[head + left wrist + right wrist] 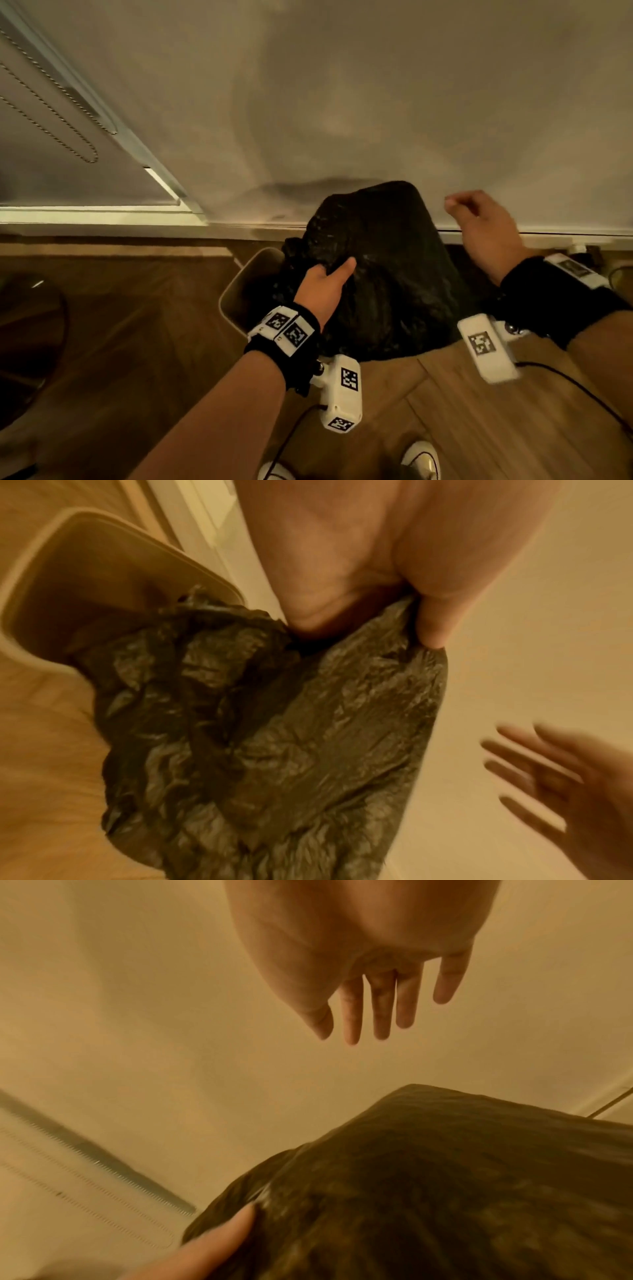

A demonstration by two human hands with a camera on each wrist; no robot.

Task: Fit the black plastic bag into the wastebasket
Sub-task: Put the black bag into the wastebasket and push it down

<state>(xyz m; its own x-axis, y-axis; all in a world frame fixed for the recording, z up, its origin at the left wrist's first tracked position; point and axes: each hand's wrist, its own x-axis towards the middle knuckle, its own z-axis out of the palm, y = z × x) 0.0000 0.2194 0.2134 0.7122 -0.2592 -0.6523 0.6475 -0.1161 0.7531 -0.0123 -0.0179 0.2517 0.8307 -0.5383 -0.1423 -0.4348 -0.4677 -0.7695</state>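
A crinkled black plastic bag (380, 267) billows up over a beige wastebasket (236, 291) that stands on the wood floor by the wall. My left hand (325, 284) grips a fold of the black plastic bag (274, 723) near its left side, thumb on top, above the wastebasket (41, 588) rim. Part of the bag hangs inside the basket. My right hand (479, 222) hovers in the air to the right of the bag, touching nothing. In the right wrist view my right hand (377, 1001) has straight, spread fingers above the black plastic bag (445, 1191).
A pale wall (342, 102) rises right behind the basket, with a white baseboard (548, 236). A window blind with a bead chain (61, 113) is at the left. A dark round object (30, 325) stands at the far left. Cables (565, 383) trail over the floor; my shoes (421, 459) are below.
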